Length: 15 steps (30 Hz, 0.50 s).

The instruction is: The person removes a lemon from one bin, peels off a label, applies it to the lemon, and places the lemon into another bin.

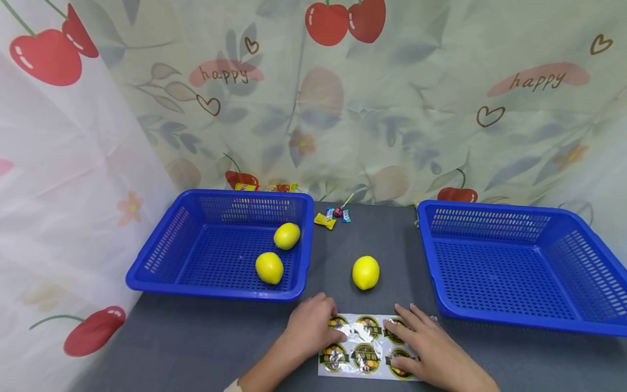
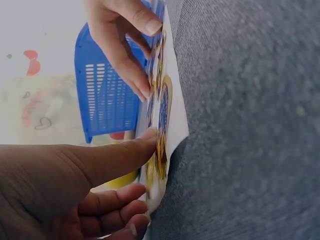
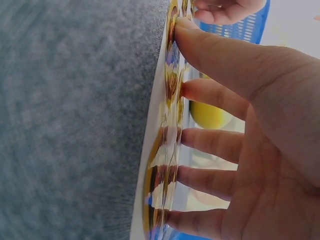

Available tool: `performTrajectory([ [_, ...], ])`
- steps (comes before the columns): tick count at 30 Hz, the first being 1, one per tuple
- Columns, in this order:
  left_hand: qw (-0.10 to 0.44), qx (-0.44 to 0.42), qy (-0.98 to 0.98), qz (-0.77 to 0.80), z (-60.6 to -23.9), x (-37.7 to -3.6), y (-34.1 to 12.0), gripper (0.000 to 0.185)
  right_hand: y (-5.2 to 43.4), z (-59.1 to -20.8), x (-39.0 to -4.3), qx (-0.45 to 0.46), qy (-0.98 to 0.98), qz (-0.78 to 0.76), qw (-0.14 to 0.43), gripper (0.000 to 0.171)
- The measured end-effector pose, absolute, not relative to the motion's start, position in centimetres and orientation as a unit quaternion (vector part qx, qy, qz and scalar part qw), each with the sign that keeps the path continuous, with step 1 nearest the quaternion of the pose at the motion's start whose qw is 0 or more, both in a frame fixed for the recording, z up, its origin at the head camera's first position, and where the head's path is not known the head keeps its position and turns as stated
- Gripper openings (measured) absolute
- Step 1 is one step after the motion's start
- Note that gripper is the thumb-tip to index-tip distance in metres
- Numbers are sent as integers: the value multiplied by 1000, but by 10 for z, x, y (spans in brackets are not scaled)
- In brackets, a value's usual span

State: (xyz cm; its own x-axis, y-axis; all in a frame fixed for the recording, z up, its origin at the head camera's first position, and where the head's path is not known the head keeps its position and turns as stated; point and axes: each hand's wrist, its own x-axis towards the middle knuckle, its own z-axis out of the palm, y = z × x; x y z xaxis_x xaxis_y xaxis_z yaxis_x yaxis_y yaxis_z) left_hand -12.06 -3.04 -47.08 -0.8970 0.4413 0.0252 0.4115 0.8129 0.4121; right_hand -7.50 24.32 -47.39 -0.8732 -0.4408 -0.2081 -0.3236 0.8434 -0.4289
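Sticker sheet lies flat on the grey table at the bottom centre of the head view, glossy and printed with six round labels, pinned under both hands. Behind it, the cherry-print curtain fills the upper frame. The blue basket at right holds nothing visible; its twin, the left basket, holds two lemons. A third lemon sits on the table between the baskets, just beyond the sheet, and a few wrapped candies lie near the curtain.

The left hand presses the sheet's left edge, thumb extended onto it and the other fingers curled under in the left wrist view. The right hand lies spread, its fingers straight and flat on the sheet's right half.

The sheet looks thin, light and limp, its film slick under the light; it would likely slide or buckle if pushed. A label's rim, lifted with a fingernail while the other hand holds the backing down, seems the best place to take hold.
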Motion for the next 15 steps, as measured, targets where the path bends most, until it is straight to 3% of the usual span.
performTrajectory([
  [15, 49, 253, 928, 268, -475, -123, -33, 42, 243, -475, -75, -203, 948, -194, 148, 64],
])
